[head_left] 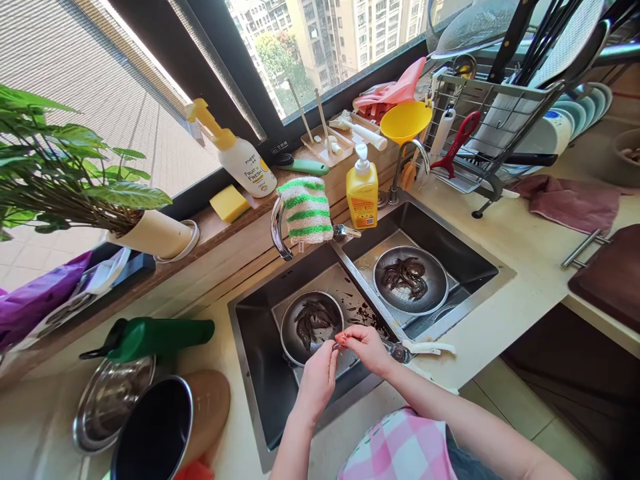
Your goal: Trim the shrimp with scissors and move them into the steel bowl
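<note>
Over the front of the left sink basin, my left hand (319,373) and my right hand (367,348) meet at the fingertips. Both are closed in a pinch, with red on the right fingertips; the small thing between them is too hidden to name. Just beyond them a round mesh strainer (286,337) holds dark, slick, fish-like bodies (315,321). In the right basin a second strainer (440,287) carries similar dark bodies (407,277). White-handled spring shears (425,348) lie on the sink's front edge beside my right wrist. Dark red scraps (367,313) are scattered in the left basin.
A striped cloth (307,210) drapes over the faucet (277,230). Behind the basins stands a yellow soap bottle (363,193). To the left are a green bottle (163,339) and a large pot (210,407); a dish rack (495,127) is at back right.
</note>
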Motion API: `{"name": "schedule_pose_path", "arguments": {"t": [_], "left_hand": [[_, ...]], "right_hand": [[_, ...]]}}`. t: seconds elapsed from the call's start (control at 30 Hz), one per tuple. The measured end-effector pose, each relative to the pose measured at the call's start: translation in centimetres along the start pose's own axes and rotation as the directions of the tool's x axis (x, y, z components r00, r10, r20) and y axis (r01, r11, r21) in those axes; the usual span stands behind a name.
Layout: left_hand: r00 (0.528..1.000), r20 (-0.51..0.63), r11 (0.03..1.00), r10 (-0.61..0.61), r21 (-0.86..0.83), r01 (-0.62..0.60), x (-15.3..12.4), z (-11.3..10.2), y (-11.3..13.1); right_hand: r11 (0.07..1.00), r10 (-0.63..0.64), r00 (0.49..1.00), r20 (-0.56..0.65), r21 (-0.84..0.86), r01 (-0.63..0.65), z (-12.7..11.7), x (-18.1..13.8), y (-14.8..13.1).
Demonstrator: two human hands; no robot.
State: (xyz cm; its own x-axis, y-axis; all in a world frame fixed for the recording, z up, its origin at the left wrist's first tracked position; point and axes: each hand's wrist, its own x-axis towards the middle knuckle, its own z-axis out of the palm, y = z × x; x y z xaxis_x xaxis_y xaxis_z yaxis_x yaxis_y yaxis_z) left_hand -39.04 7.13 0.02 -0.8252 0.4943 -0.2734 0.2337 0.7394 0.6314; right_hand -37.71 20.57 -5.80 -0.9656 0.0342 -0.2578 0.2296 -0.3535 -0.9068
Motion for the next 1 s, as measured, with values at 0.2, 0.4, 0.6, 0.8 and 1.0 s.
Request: {"name": "schedule_pose_path", "arguments": {"t": [0.2,0.4,0.6,0.8,1.0], "left_hand": [[1.000,-0.024,0.999,-0.014,0.044,0.015,-0.5,-0.1,-0.5],[0.997,-0.081,0.998,-0.006,0.054,0.011,-0.7,-0.6,-1.4],[0.991,-0.137,1.000,-0.002,0.011,0.004,-0.7,-1.1,-1.6],[0.995,-0.104,1.000,-0.008,-0.017,0.006,-0.5,-1.3,-1.1],[0.999,-0.031,1.000,-0.013,-0.006,0.013,-0.5,-1.3,-0.7]], "right_hand": [[0.999,-0.008,0.999,-0.033,-0.042,0.007,-0.6,0.7,-0.6],[0.844,-0.258,0.965,-0.055,-0.499,0.197,-2.1,1.5,-2.0],[0.715,-0.409,0.912,0.034,-0.609,0.343,-2.1,1.5,-4.5],[0.965,-0.034,0.987,0.157,-0.253,0.074,-1.2,1.3,-3.3],[0.988,0.071,0.969,0.236,-0.152,-0.035,-0.9,0.8,-2.3]]}}
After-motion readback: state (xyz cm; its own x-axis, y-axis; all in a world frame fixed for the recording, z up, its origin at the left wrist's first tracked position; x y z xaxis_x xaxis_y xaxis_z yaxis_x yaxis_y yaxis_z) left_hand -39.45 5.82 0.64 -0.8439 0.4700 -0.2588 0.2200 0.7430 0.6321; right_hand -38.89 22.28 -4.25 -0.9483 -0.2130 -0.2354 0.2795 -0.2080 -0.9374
